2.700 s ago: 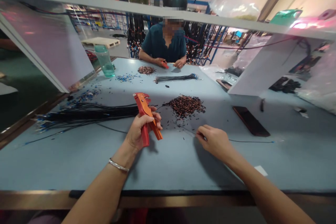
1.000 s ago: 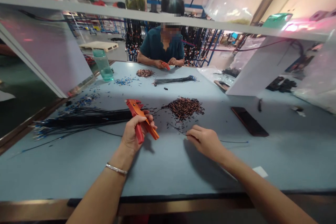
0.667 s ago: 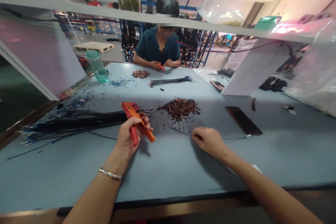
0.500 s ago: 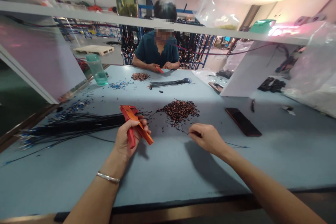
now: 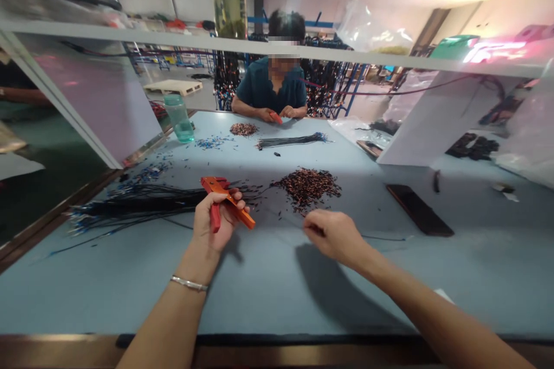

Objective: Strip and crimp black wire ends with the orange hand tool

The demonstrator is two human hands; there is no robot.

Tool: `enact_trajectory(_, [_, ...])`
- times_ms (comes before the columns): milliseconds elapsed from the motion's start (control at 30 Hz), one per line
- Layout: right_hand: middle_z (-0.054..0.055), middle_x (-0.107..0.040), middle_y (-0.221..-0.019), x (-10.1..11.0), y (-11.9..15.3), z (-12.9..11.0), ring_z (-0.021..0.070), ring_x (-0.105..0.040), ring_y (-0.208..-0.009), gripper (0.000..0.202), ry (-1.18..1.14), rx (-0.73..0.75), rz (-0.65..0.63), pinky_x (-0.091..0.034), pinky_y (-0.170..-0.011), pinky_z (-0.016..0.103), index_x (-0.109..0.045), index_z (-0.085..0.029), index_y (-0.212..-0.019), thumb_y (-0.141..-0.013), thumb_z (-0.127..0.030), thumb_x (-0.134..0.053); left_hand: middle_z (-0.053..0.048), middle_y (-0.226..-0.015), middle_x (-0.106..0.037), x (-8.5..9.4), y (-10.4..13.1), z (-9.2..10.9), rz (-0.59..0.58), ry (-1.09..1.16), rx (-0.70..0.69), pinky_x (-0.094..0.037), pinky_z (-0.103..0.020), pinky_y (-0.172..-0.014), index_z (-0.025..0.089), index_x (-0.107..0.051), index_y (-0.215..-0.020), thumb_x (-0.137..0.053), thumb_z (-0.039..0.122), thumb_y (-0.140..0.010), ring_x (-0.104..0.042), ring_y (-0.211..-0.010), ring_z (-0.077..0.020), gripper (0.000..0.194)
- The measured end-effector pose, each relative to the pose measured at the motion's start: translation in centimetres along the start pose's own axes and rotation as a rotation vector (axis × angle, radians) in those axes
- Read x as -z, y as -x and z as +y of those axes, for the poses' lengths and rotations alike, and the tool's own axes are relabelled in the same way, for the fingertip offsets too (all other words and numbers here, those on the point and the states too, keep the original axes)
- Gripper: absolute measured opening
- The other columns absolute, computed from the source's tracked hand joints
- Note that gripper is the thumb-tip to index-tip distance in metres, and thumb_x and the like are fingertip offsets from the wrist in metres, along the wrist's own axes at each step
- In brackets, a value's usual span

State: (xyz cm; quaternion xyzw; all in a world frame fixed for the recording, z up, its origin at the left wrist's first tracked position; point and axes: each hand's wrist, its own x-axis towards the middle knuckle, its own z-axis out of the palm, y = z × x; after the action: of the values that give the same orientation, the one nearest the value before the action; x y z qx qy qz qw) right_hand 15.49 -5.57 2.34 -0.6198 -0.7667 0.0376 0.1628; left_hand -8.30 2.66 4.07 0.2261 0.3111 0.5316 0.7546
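Left fingers wrap red-orange pliers; right fingers pinch wire over grey workshop table.

The left hand grips a red-and-orange wire stripper beside a black wire bundle on the worktop. The right hand pinches a thin wire near a pile of black-and-copper bits. A smartphone lies farther right; a co-worker opposite holds a red tool.
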Motion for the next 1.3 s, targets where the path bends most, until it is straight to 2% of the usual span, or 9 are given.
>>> enact_trajectory(67, [-0.003, -0.065, -0.066, -0.5, 0.3, -0.4, 0.0109, -0.054, -0.057, 0.011, -0.001, 0.033, -0.041, -0.028, -0.053, 0.021, -0.06, -0.022, -0.066, -0.072, -0.013, -0.058, -0.003, -0.064, -0.061, 0.1, 0.0, 0.2, -0.002, 0.021, 0.003, -0.055, -0.031, -0.058, 0.012, -0.061, -0.074, -0.052, 0.015, -0.061, -0.055, -0.051, -0.0132, 0.016])
enact_trajectory(233, [0.002, -0.065, -0.065, -1.0, -0.2, 0.8, 0.0139, -0.053, -0.055, 0.016, 0.057, -0.125, 0.055, -0.023, -0.05, 0.023, -0.06, -0.019, -0.066, -0.075, -0.01, -0.05, -0.004, -0.065, -0.059, 0.4, -0.1, 0.4, -0.002, 0.074, 0.034, -0.055, -0.03, -0.058, 0.012, -0.06, -0.072, -0.05, 0.014, -0.061, -0.054, -0.052, -0.0127, 0.015])
enact_trajectory(433, [-0.001, -0.066, -0.068, -1.3, 0.8, -0.1, 0.0119, -0.056, -0.059, 0.012, 0.028, 0.02, -0.025, -0.03, -0.054, 0.021, -0.061, -0.02, -0.069, -0.076, -0.015, -0.054, -0.005, -0.067, -0.059, 0.5, -0.1, 0.6, -0.004, 0.115, 0.021, -0.055, -0.03, -0.059, 0.011, -0.06, -0.072, -0.049, 0.014, -0.063, -0.054, -0.054, -0.013, 0.015])
enact_trajectory(567, [0.003, -0.066, -0.067, -1.1, 0.0, -0.5, 0.0139, -0.055, -0.057, 0.015, 0.08, -0.062, -0.005, -0.024, -0.051, 0.024, -0.06, -0.018, -0.068, -0.075, -0.01, -0.051, -0.005, -0.067, -0.058, 0.7, -0.1, 0.9, -0.029, 0.134, 0.006, -0.055, -0.03, -0.059, 0.011, -0.059, -0.073, -0.049, 0.013, -0.062, -0.054, -0.054, -0.0128, 0.014])
enact_trajectory(667, [0.003, -0.068, -0.075, -0.8, -0.9, -2.0, 0.0143, -0.059, -0.065, 0.015, 0.072, -0.05, -0.006, -0.03, -0.055, 0.023, -0.062, -0.019, -0.074, -0.08, -0.014, -0.049, -0.005, -0.068, -0.057, 1.1, -0.3, 1.0, -0.054, 0.164, -0.014, -0.055, -0.029, -0.06, 0.01, -0.059, -0.074, -0.05, 0.013, -0.063, -0.054, -0.055, -0.0126, 0.015])
enact_trajectory(833, [0.003, -0.072, -0.074, -2.1, -2.8, -4.8, 0.016, -0.063, -0.065, 0.011, 0.081, -0.024, -0.098, -0.03, -0.053, 0.024, -0.065, -0.021, -0.072, -0.076, -0.016, -0.056, -0.005, -0.07, -0.056, 1.5, -0.5, 1.1, -0.088, 0.213, -0.067, -0.055, -0.028, -0.062, 0.009, -0.06, -0.077, -0.048, 0.013, -0.065, -0.053, -0.056, -0.0118, 0.017])
enact_trajectory(967, [0.009, -0.072, -0.071, -2.2, -4.4, -2.6, 0.0209, -0.063, -0.064, 0.015, 0.143, -0.179, -0.079, -0.026, -0.05, 0.026, -0.066, -0.018, -0.068, -0.075, -0.014, -0.054, -0.005, -0.068, -0.054, 1.4, -0.4, 1.0, -0.058, 0.236, -0.06, -0.054, -0.028, -0.062, 0.009, -0.059, -0.072, -0.046, 0.013, -0.066, -0.052, -0.055, -0.0113, 0.015])
enact_trajectory(1067, [0.009, -0.071, -0.068, -1.0, -3.7, -0.1, 0.0214, -0.062, -0.062, 0.016, 0.161, -0.238, -0.05, -0.024, -0.05, 0.026, -0.066, -0.018, -0.07, -0.075, -0.014, -0.052, -0.005, -0.068, -0.053, 1.2, -0.2, 1.0, -0.051, 0.251, -0.035, -0.054, -0.027, -0.062, 0.009, -0.058, -0.071, -0.046, 0.012, -0.066, -0.052, -0.055, -0.0115, 0.014])
enact_trajectory(1300, [-0.002, -0.07, -0.073, 0.1, 1.6, 2.7, 0.0121, -0.06, -0.063, 0.01, 0.047, 0.016, -0.147, -0.035, -0.059, 0.02, -0.065, -0.023, -0.072, -0.078, -0.019, -0.058, -0.005, -0.068, -0.054, 0.8, -0.2, 1.1, -0.035, 0.229, -0.003, -0.055, -0.028, -0.061, 0.007, -0.06, -0.076, -0.046, 0.012, -0.065, -0.053, -0.054, -0.012, 0.018])
